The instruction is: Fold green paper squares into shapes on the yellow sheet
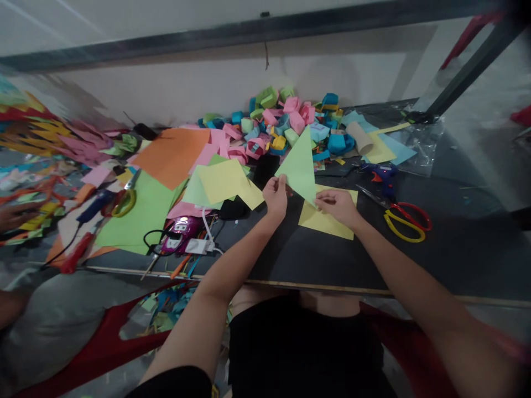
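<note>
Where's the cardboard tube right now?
In the head view, the cardboard tube lies toward the table's far right, just right of the pile of folded paper pieces, against yellow and light-blue sheets.

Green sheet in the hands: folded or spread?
Likely folded: green sheet, pinched by left hand and right hand, shows a triangular outline; no crease is clear.

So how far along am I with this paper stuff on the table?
Looks done: a heap of small folded pieces at the back. In hand: a green triangle, held by your left hand and right hand; whether it's folded or cut, I can't tell. Probably left: flat sheets, such as the orange one and the yellow one. The final count isn't clear.
</note>
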Demonstrator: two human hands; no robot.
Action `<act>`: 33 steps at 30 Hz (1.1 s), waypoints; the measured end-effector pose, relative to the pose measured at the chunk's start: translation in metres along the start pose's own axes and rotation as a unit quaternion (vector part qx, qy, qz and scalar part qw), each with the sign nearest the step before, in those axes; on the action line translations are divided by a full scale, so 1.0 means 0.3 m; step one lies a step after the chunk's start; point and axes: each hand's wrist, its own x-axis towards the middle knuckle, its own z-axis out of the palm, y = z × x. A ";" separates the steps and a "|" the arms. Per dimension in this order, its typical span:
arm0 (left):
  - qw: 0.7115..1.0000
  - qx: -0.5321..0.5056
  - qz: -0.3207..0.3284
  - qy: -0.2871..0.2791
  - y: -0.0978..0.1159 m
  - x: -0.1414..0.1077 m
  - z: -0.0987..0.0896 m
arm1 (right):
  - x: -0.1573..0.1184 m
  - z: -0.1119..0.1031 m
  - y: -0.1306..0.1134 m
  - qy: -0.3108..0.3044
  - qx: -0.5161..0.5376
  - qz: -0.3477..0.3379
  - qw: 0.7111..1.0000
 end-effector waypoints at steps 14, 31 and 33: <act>0.960 0.087 -0.033 -0.263 -0.038 -0.014 -0.011 | 0.056 -0.027 0.094 -0.033 -0.096 -0.113 0.988; 0.965 0.020 -0.011 -0.262 -0.014 -0.011 -0.008 | 0.016 -0.026 0.024 -0.056 -0.135 -0.118 0.982; 0.967 0.020 -0.002 -0.255 -0.027 -0.005 -0.012 | 0.011 -0.019 0.030 -0.060 -0.145 -0.121 0.980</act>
